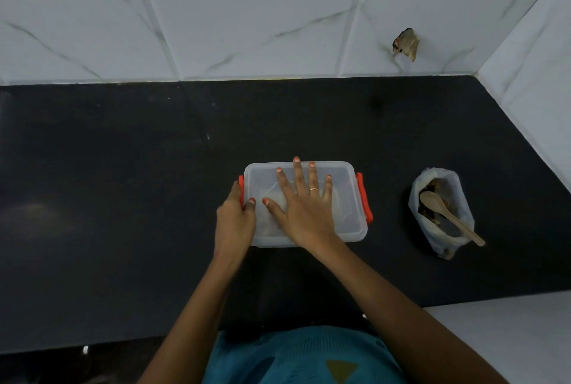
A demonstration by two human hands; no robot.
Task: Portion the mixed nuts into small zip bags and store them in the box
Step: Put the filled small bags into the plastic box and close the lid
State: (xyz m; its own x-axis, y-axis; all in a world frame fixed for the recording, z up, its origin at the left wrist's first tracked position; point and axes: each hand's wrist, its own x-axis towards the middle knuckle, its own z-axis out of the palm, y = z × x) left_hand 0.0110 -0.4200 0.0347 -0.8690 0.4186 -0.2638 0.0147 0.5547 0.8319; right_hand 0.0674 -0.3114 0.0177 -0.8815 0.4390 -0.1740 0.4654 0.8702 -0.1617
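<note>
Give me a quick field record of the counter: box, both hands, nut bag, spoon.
box: clear plastic, lid on, orange latches at both ends, on black counter
left hand: grips box's left end at the latch
right hand: spread flat on the lid
nut bag: open, right of box, apart from it
wooden spoon: bowl inside nut bag, handle sticking out

Box contents: only a pale blur shows through the cloudy lid of the box (343, 198); what lies inside cannot be told.
Lid middle: covered by the flat right hand (304, 213).
Left clip (241, 181): mostly behind the left hand (234, 223), most of whose fingers are out of sight.
Bag (463, 220): nuts too small to sort, some under the spoon (445, 213).
Wall scrap (406, 43): too blurred to name.
Tabletop (123, 198): cut off at the left edge.
Forearms: cut off at the bottom edge.
</note>
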